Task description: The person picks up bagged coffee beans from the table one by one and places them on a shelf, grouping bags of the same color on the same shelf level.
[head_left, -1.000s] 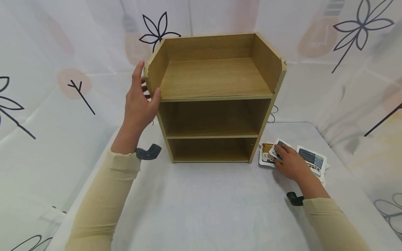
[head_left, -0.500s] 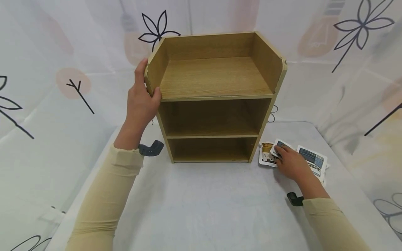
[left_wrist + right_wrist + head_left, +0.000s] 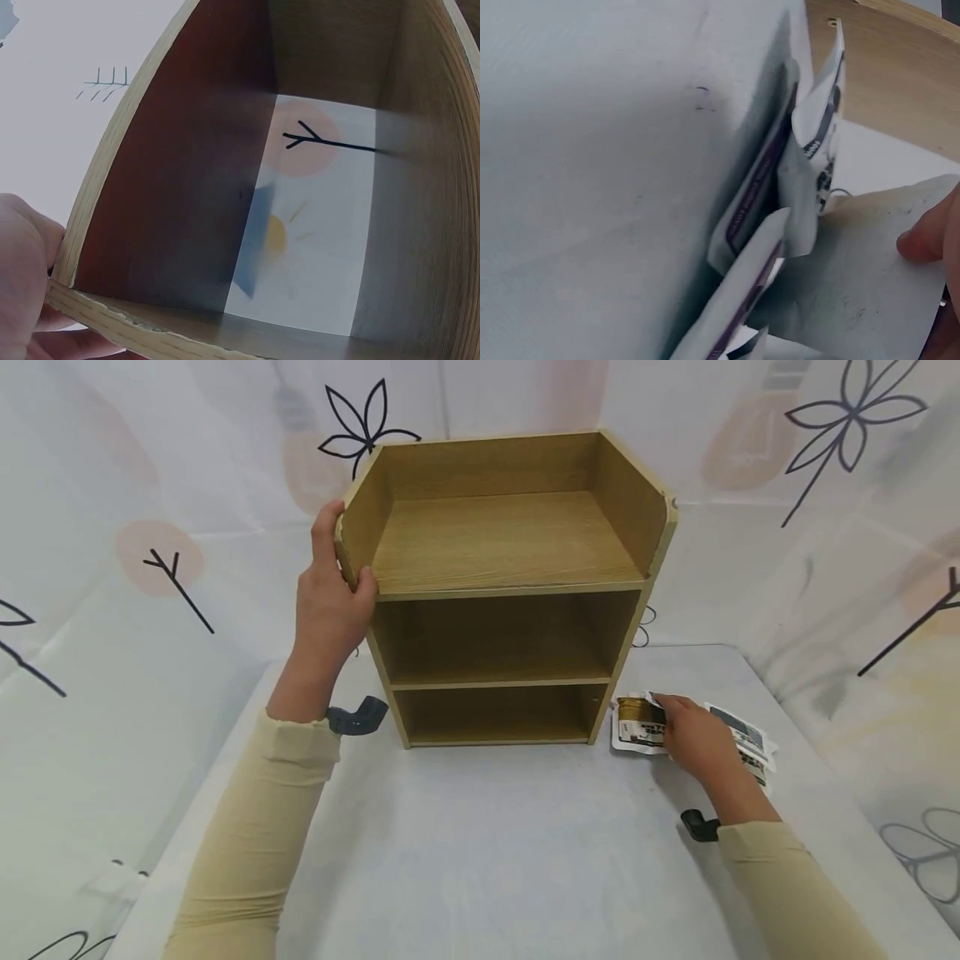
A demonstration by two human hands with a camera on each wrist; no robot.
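Note:
A wooden shelf unit [image 3: 510, 539] with an open top tray and two compartments below stands on the table. My left hand [image 3: 324, 620] grips the front of its left side panel, thumb on the inner side and fingers outside. In the left wrist view, the fingers wrap the panel's edge at the lower left. At the right, my right hand [image 3: 697, 739] pinches a flat white packet [image 3: 855, 277], its thumb pressed on the plain face. Beneath lie several similar packets, including a gold-and-white printed packet [image 3: 637, 727] and a packet [image 3: 746, 739] partly hidden by the hand.
A white cloth covers the table [image 3: 525, 843]. The pile lies just right of the unit's lower right corner. Patterned white sheeting [image 3: 787, 568] hangs behind and at both sides. A dark wrist mount [image 3: 358, 717] sticks out from the left wrist.
The right hand has tipped the top packet up from the pile, uncovering more of the gold-and-white one. The left hand's fingers have come up against the side panel. The head view has shifted slightly.

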